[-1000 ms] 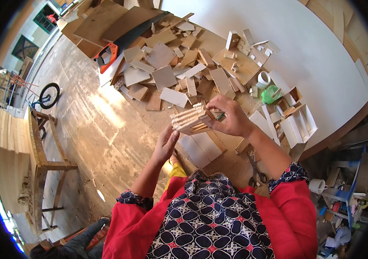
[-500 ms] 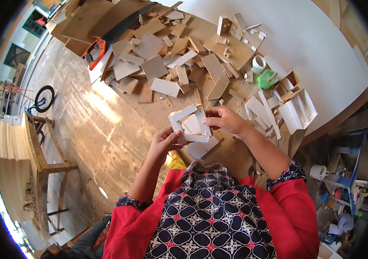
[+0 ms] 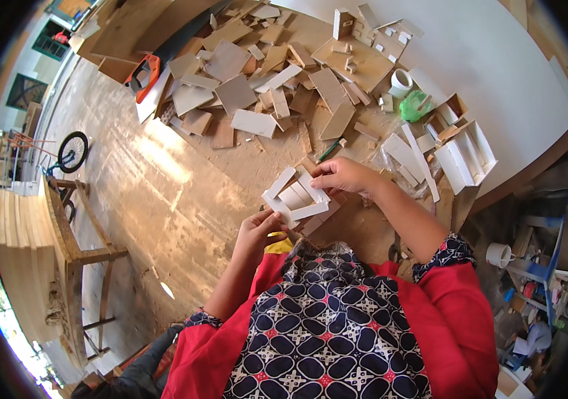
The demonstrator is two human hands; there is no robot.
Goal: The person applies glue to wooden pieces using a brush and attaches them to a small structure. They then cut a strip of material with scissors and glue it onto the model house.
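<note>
Between my hands is a small white frame (image 3: 312, 210) made of flat strips, with an opening in its middle. My left hand (image 3: 262, 229) pinches its lower left corner between thumb and fingers. At its upper right side, my right hand (image 3: 344, 176) grips the edge, the thumb and forefinger closed on it. Pale flat boards (image 3: 324, 218) lie beneath the frame, partly covered by it. A dark green pencil-like stick (image 3: 328, 150) rests just beyond my right hand.
Wood offcuts (image 3: 237, 94) are heaped ahead on the worktop. An orange-handled saw (image 3: 143, 78) lies at their left. To the right are a white cup (image 3: 401, 82), a green plastic bag (image 3: 415, 106) and a white open box (image 3: 465, 158). A wooden trestle (image 3: 74, 256) stands at the left.
The white frame has tilted and turned slightly in my hands, both still holding it. My left hand has come a little lower and nearer. The green stick now shows more fully.
</note>
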